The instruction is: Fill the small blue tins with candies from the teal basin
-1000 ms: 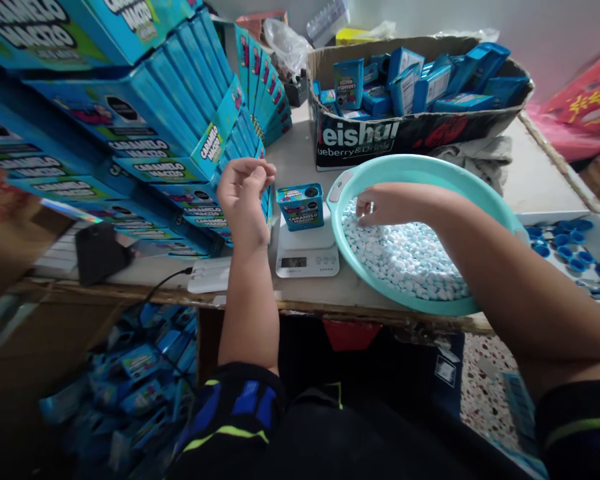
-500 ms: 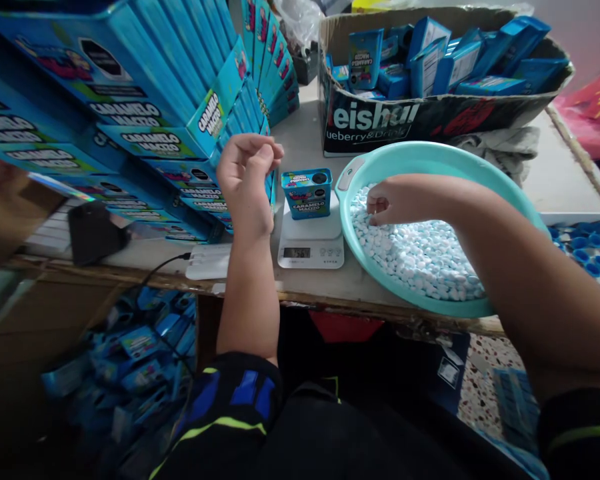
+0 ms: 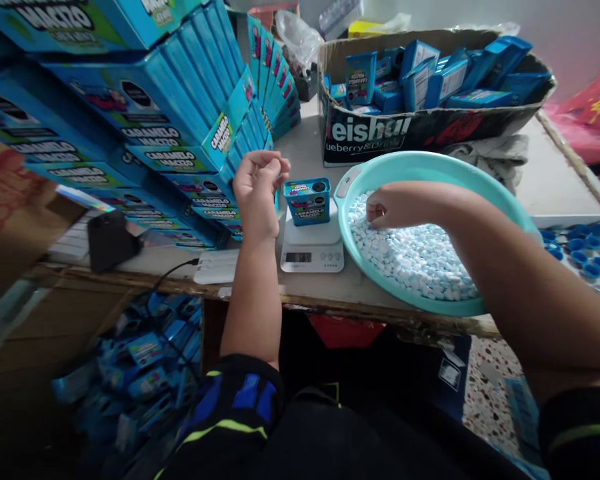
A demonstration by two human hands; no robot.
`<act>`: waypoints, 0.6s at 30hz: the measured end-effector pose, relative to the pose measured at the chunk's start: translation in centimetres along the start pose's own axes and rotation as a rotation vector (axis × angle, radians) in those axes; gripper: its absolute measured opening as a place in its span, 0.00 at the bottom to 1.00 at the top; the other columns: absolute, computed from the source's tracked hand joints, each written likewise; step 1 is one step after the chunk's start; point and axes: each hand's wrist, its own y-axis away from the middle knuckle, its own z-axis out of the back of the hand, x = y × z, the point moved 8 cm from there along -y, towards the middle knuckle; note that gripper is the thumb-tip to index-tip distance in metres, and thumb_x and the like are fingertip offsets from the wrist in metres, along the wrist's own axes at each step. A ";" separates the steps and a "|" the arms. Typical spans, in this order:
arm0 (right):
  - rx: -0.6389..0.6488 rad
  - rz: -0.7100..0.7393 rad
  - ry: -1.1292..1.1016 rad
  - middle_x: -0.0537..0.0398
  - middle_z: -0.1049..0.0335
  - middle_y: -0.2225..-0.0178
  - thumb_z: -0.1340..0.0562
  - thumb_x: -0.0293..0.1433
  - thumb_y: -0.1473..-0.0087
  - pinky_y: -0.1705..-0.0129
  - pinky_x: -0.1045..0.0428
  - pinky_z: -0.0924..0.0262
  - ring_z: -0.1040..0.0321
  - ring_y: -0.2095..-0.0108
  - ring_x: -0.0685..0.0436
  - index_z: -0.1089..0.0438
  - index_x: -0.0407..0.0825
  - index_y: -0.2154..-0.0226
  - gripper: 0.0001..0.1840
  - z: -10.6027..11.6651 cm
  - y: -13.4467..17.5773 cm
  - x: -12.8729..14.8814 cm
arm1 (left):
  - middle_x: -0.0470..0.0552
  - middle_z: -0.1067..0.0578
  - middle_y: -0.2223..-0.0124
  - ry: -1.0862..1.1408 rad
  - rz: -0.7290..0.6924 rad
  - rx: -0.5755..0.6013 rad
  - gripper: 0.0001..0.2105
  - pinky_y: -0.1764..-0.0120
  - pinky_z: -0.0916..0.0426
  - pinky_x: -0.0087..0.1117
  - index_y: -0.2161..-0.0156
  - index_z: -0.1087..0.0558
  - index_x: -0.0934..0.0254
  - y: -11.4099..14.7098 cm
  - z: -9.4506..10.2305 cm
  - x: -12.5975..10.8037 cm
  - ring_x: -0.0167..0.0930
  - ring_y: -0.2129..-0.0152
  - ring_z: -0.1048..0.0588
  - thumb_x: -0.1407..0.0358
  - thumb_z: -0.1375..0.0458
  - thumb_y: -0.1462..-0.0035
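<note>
My right hand (image 3: 391,205) reaches into a turquoise basin (image 3: 430,163) of small white and pale blue candies (image 3: 420,263). Its fingers are pinched at the candies' surface, and how many they hold is hidden. My left hand (image 3: 261,189) is raised beside a digital kitchen scale (image 3: 313,260), fingers curled in and thumb pressed against them. Whatever is between those fingers, I cannot make out. On the scale stands a blue candy box (image 3: 308,205) upright, with a dark round opening in its top. The display digits are too blurred to read surely.
Stacked blue candy boxes (image 3: 165,113) fill the left. A cardboard carton (image 3: 370,137) holding more boxes stands behind the basin. Blue caps (image 3: 580,250) lie at the right. A dark phone (image 3: 113,240) and a white power bank (image 3: 215,267) sit near the table edge. More boxes (image 3: 147,360) lie below.
The camera view has shifted slightly. My right hand stays low at the candies, and my left stays beside the box on the scale, fingers still curled. The display digits look different.
</note>
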 end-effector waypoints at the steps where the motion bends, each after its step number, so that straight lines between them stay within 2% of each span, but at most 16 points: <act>1: -0.001 0.001 -0.002 0.52 0.24 0.63 0.35 0.31 0.43 0.66 0.49 0.45 0.33 0.67 0.45 0.22 0.49 0.62 0.07 0.0 0.0 0.0 | 0.51 0.23 0.52 -0.042 0.010 0.043 0.17 0.47 0.27 0.40 0.52 0.27 0.54 0.0 -0.2 0.3 0.37 0.49 0.24 0.50 0.37 0.42; 4: 0.009 0.015 -0.026 0.51 0.24 0.61 0.35 0.31 0.43 0.65 0.49 0.44 0.32 0.66 0.45 0.22 0.49 0.59 0.09 0.0 -0.2 -0.1 | 0.55 0.25 0.46 -0.204 0.079 0.230 0.28 0.45 0.28 0.45 0.45 0.29 0.56 0.4 -1.4 1.9 0.42 0.48 0.25 0.59 0.29 0.52; 5: 0.014 0.024 -0.036 0.51 0.24 0.60 0.35 0.32 0.43 0.65 0.49 0.44 0.32 0.66 0.45 0.22 0.49 0.58 0.10 0.0 -0.3 -0.1 | 0.56 0.26 0.45 -0.251 0.092 0.255 0.33 0.45 0.28 0.46 0.43 0.30 0.56 0.6 -1.6 2.3 0.44 0.48 0.26 0.62 0.27 0.56; 6: 0.018 0.032 -0.046 0.51 0.24 0.59 0.35 0.32 0.43 0.65 0.49 0.44 0.32 0.65 0.44 0.21 0.49 0.58 0.11 0.1 -0.4 -0.1 | 0.56 0.27 0.44 -0.289 0.085 0.237 0.36 0.45 0.29 0.46 0.42 0.31 0.56 0.8 -1.6 2.3 0.45 0.48 0.26 0.64 0.26 0.58; 8: 0.021 0.038 -0.060 0.51 0.24 0.58 0.35 0.33 0.44 0.65 0.49 0.44 0.32 0.64 0.44 0.21 0.49 0.57 0.12 0.1 -0.6 -0.1 | 0.56 0.28 0.42 -0.344 0.002 0.101 0.38 0.43 0.31 0.47 0.40 0.32 0.55 0.9 -1.3 1.1 0.45 0.47 0.27 0.66 0.26 0.59; 10: 0.027 0.033 -0.065 0.51 0.24 0.57 0.34 0.34 0.45 0.65 0.49 0.43 0.31 0.64 0.43 0.21 0.49 0.56 0.13 0.2 -0.7 -0.2 | 0.54 0.26 0.43 -0.413 -0.130 0.032 0.33 0.40 0.34 0.48 0.42 0.29 0.55 1.2 -1.7 -1.1 0.45 0.46 0.27 0.66 0.27 0.55; 11: 0.032 0.031 -0.066 0.50 0.24 0.57 0.34 0.34 0.45 0.65 0.49 0.43 0.31 0.64 0.43 0.21 0.49 0.56 0.14 0.3 -0.7 -0.2 | 0.54 0.24 0.44 -0.463 -0.192 0.066 0.29 0.39 0.36 0.49 0.44 0.27 0.55 1.3 -2.4 -2.2 0.45 0.46 0.27 0.66 0.29 0.53; 13: 0.040 0.039 -0.076 0.50 0.23 0.57 0.34 0.34 0.46 0.65 0.49 0.43 0.31 0.64 0.43 0.21 0.49 0.57 0.14 0.3 -0.8 -0.3 | 0.52 0.21 0.46 -0.567 -0.290 0.229 0.22 0.37 0.40 0.51 0.48 0.23 0.54 1.5 -4.6 -4.0 0.47 0.45 0.28 0.67 0.31 0.51; 15: 0.040 0.069 -0.095 0.49 0.23 0.58 0.34 0.34 0.46 0.65 0.49 0.43 0.31 0.65 0.42 0.22 0.48 0.57 0.14 0.3 -1.1 -0.4 | 0.50 0.20 0.46 -0.634 -0.346 0.378 0.21 0.35 0.44 0.54 0.49 0.21 0.51 1.5 -6.4 -5.3 0.48 0.44 0.28 0.68 0.33 0.49; 18: 0.027 0.136 -0.105 0.49 0.23 0.59 0.35 0.34 0.46 0.65 0.50 0.42 0.31 0.64 0.42 0.22 0.47 0.56 0.16 0.3 -1.5 -0.4 | 0.47 0.19 0.47 -0.636 -0.384 0.444 0.17 0.34 0.48 0.58 0.51 0.20 0.48 0.9 -8.1 -6.5 0.48 0.44 0.28 0.67 0.34 0.47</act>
